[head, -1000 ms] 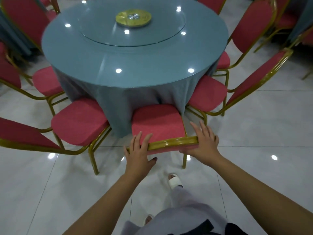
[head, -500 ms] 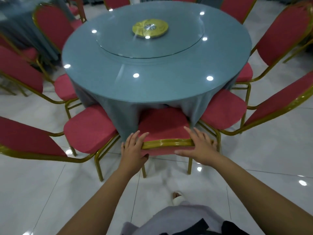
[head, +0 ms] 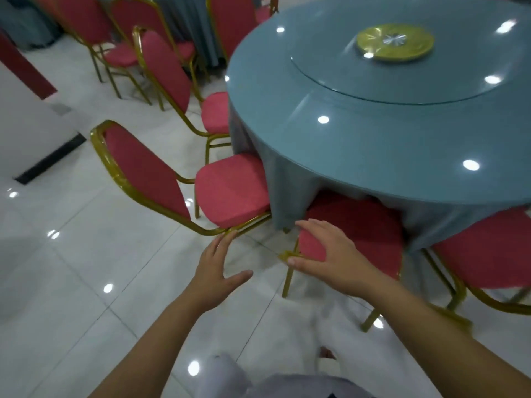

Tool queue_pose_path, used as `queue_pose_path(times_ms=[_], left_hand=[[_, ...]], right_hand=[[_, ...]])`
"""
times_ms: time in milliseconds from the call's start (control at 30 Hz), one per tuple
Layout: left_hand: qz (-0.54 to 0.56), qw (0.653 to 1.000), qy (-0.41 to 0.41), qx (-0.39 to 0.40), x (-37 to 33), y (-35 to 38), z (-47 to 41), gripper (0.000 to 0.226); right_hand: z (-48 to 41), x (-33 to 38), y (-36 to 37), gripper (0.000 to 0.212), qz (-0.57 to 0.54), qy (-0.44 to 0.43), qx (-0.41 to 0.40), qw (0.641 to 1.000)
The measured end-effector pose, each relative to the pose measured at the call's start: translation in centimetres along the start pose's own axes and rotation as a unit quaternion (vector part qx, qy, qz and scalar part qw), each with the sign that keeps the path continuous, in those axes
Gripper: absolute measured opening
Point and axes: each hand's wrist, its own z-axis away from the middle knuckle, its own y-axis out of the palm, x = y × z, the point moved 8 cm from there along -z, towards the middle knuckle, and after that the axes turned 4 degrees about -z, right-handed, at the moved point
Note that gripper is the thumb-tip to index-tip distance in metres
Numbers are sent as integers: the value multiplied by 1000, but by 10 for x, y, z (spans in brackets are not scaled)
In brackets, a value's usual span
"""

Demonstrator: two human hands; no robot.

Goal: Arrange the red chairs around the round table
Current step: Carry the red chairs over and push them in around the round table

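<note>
At two o'clock your round desk (head: 388,133) has red chairs tucked under its cloth, one chair (head: 356,237) straight ahead. Your right hand (head: 330,254) rests spread on its backrest; your left hand (head: 215,271) hangs released. Next, likely square the ten o'clock chair (head: 227,193). No writing shows.

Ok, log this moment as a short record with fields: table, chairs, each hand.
table: round table, blue cloth, gold disc at centre
nearest chair: red chair, seat tucked under the cloth
next chair: left chair, seat edge at the cloth
left hand: open, holding nothing
right hand: open, over the nearest chair's back
</note>
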Motion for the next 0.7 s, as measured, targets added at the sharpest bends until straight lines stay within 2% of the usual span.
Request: queue_pose_path(times_ms=[267,533,700], left_hand=[[32,997,-46,-56,131,-111,-22,87],[45,995,-42,-74,246,-237,-47,77],[53,994,-62,-77,299,-294,-86,78]], right_hand=[[-92,95,111,78,-29,-13,36,999],[-184,196,190,72,-129,13,-32,991],[-231,226,231,72,-148,32,-24,988]])
